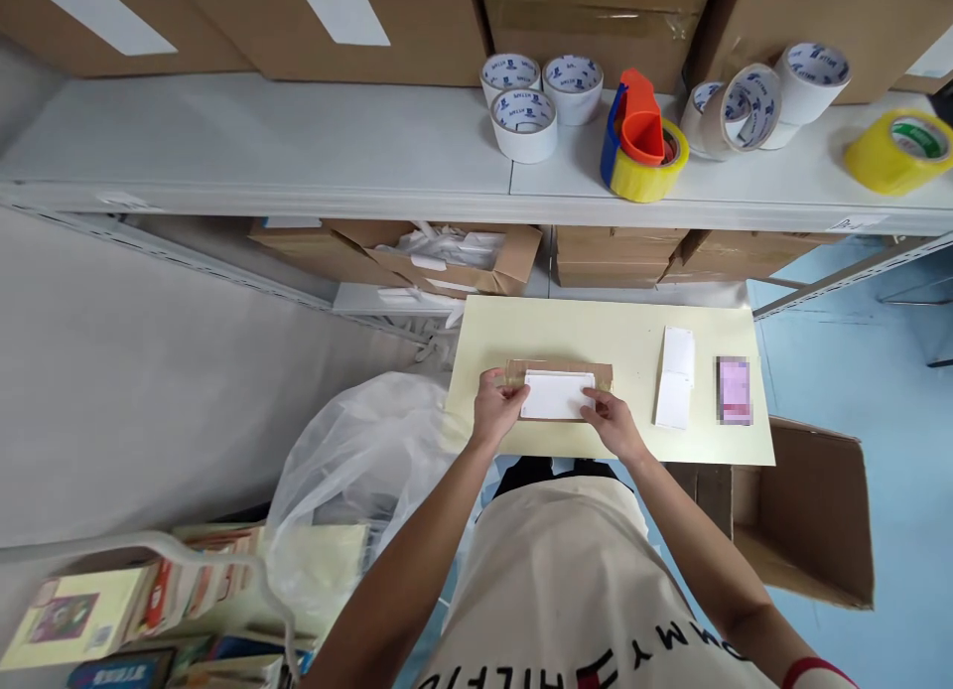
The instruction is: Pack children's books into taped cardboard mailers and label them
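A small brown cardboard box [560, 370] lies on the pale yellow table [596, 327] with a white label [557, 395] on its top. My left hand [495, 406] grips the box's left end, fingers curled onto the label's left edge. At the label's right edge my right hand [611, 420] presses down, fingers closed against the box. Both hands touch the box together.
A stack of white cards [676, 377] and a pink blurred item [734, 390] lie to the right on the table. The shelf above carries white tape rolls [524, 122], an orange tape dispenser [641, 138] and a yellow roll [899, 150]. A clear plastic bag [364, 451] and an open carton [811, 515] flank me.
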The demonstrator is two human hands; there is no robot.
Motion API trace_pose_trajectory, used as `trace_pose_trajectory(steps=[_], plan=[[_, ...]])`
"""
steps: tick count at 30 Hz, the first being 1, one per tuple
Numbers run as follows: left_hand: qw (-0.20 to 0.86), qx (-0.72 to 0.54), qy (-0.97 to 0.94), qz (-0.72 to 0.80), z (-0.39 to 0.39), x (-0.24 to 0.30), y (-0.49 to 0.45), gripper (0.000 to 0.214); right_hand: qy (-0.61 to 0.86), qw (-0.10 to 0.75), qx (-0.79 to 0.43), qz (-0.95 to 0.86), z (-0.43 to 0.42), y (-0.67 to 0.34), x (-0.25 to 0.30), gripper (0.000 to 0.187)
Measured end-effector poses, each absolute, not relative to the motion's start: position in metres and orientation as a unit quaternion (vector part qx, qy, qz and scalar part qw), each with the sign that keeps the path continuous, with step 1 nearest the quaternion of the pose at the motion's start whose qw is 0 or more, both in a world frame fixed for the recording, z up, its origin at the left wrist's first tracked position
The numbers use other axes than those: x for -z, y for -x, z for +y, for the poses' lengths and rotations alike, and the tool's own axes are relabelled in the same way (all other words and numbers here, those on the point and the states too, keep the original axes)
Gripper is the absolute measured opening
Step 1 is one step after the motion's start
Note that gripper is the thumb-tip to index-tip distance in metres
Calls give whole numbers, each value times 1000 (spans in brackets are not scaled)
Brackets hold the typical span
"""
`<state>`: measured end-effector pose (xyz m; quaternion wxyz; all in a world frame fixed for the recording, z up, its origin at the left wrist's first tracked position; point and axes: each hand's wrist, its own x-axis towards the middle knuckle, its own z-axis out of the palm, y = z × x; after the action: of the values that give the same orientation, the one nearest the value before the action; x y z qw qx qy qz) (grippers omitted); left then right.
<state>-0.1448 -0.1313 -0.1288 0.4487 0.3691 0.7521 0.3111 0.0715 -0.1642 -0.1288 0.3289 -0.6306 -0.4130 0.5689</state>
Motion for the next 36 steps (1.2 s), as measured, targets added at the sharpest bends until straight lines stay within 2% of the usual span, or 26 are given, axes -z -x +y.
trace_pose_trajectory(steps=[12, 21, 24, 27, 30, 33, 36], plan=[[427, -202, -424, 772, -116, 123, 148, 56, 690, 262, -501, -453, -155, -63, 130, 46], [336, -100, -491, 797, -106, 113, 149, 59, 692, 55, -365, -620, -145, -68, 115, 42], [268, -133, -575, 761, -116, 114, 150, 45, 676, 63, -291, -674, -146, -71, 109, 39], [207, -165, -746, 610, -130, 120, 146, 37, 607, 94, -212, -760, -145, -64, 109, 45], [177, -126, -840, 498, -137, 132, 144, 50, 530, 64, -183, -826, -142, -56, 117, 55], [149, -66, -855, 492, -138, 146, 152, 61, 532, -4, -157, -832, -145, -58, 129, 60], [106, -47, -857, 502, -139, 155, 160, 71, 561, -30, -124, -818, -154, -64, 137, 68]])
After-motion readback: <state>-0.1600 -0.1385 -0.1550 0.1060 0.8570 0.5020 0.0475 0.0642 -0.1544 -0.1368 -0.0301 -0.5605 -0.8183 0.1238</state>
